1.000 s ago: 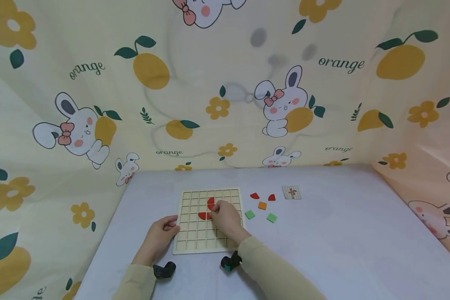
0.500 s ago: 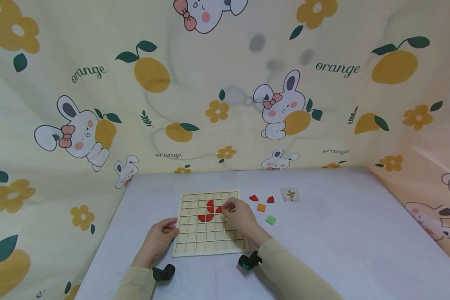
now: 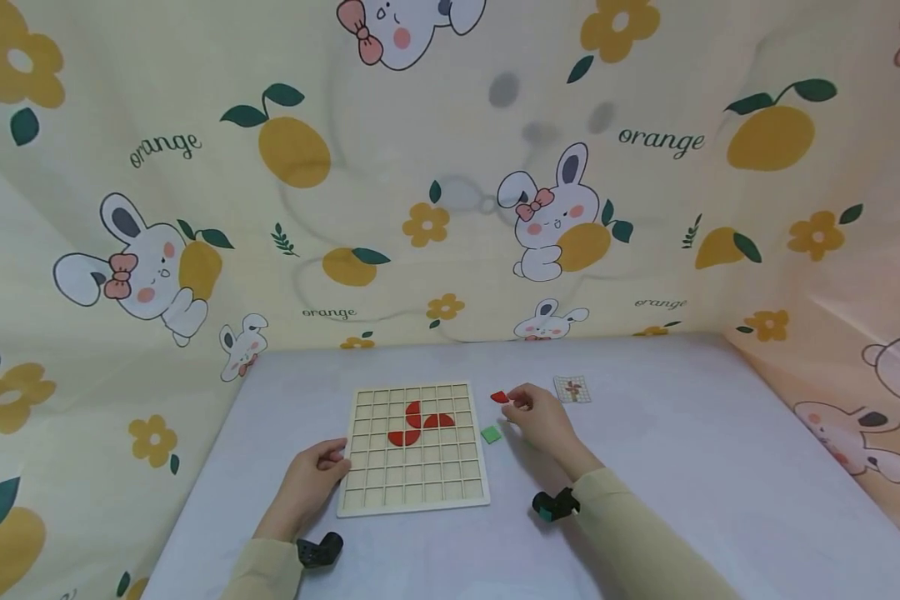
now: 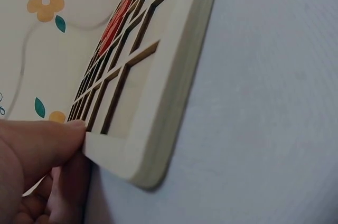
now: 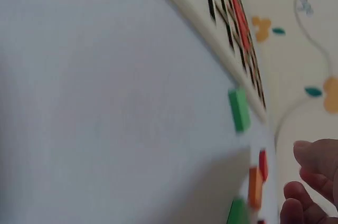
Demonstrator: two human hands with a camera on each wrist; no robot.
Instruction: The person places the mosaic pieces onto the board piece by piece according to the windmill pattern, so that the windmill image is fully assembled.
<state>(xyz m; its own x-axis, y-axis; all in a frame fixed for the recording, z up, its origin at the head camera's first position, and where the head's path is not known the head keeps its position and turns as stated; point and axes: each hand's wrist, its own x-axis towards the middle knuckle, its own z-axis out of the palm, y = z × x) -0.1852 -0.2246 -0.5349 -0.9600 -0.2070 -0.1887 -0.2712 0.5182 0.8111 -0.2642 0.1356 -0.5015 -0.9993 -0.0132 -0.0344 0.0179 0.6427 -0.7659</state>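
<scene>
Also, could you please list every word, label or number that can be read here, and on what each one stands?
"orange": patterned backdrop, upper left.
"orange": backdrop, upper right.
"orange": backdrop, lower, left of centre, smaller.
"orange": backdrop, lower right, smaller.
Cut-off lettering, backdrop, bottom left of head view: unreadable.
Small card: too small to tell whether it bears text.

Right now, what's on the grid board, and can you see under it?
Red pieces lie in squares near the middle of the grid board. Your left hand touches its left edge. Whatever is directly beneath is covered, so I can't tell.
</scene>
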